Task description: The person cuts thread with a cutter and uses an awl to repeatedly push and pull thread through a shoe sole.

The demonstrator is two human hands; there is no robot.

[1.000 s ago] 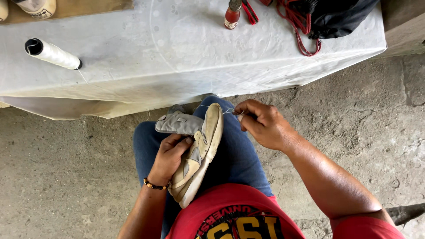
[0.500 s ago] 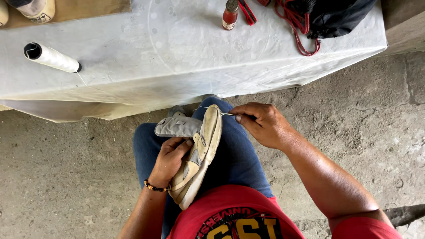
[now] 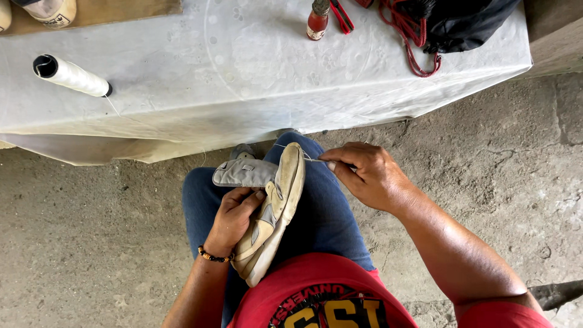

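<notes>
Head view: at the frame's centre the left hand [image 3: 234,215] is gripping a beige shoe [image 3: 273,212] on the lap, while the right hand [image 3: 364,176] is pinching a needle [image 3: 316,160] at the sole's edge — stitching looks underway, the finished portion unclear. Upper frame: a white-clothed desk [image 3: 243,73] is carrying a thread spool [image 3: 71,76] and a small bottle [image 3: 318,19] — concrete floor [image 3: 91,243] below.

Floor [image 3: 498,158]: bare grey concrete, rough and cracked, stained in patches.
Table [image 3: 255,115]: set at the far side, spanning most of the width, draped in a white patterned cloth [image 3: 182,79] that hangs over the near edge.
Light: soft daylight is cast evenly; a shadow is thrown under the table.
</notes>
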